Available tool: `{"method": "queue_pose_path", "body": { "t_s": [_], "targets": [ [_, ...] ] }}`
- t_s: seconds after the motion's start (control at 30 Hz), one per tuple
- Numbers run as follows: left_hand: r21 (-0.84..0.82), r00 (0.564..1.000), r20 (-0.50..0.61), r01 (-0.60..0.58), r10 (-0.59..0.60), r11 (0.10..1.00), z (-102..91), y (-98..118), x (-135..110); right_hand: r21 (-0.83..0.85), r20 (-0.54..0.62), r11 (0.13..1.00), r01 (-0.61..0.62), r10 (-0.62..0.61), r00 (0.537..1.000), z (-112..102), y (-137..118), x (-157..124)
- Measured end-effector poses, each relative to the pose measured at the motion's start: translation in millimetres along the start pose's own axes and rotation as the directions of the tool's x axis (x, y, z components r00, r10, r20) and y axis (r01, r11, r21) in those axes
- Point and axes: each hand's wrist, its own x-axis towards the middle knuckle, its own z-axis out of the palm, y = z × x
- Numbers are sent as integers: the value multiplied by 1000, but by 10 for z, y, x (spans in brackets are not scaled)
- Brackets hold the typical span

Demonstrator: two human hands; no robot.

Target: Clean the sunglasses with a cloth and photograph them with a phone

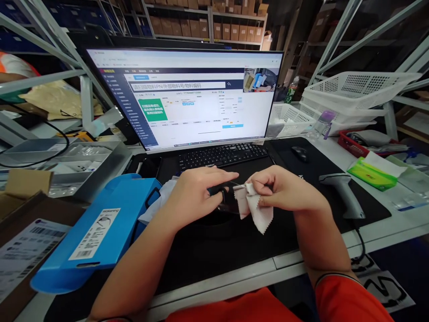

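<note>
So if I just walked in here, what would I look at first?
The big bright computer monitor in the middle would grab you first, standing behind the black keyboard. Just below it, the person's right hand pinches a pale zigzag-edged cloth, close to their left hand. Off to the left lies a bright blue box with a white label.
</note>
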Motion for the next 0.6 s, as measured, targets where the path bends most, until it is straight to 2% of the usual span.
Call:
{"method": "queue_pose_path", "body": {
  "t_s": [0.07, 0.13, 0.27, 0.47, 0.6],
  "targets": [
    [80, 1000, -27, 4, -2, 997, 29, -27, 3, 14, -72, 1000, -22, 23, 997, 55, 27, 57],
    [122, 999, -17, -27, 29, 992, 47, -41, 13, -9, -89, 1000, -22, 21, 996, 91, 46, 98],
    [94, 995, -1, -97, 98, 991, 30, -31, 24, -130, -92, 991, 9, -21, 996, 75, 46, 86],
    [-72, 995, -8, -101, 101, 992, -37, 42, 11, -158, 96, 974, 160, -146, 985, -165, 18, -75],
    [-99, 998, 5, -58, 59, 993, -22, 60, 18, -120, 92, 989, 91, -80, 993, -236, 37, -73]
  ]
}}
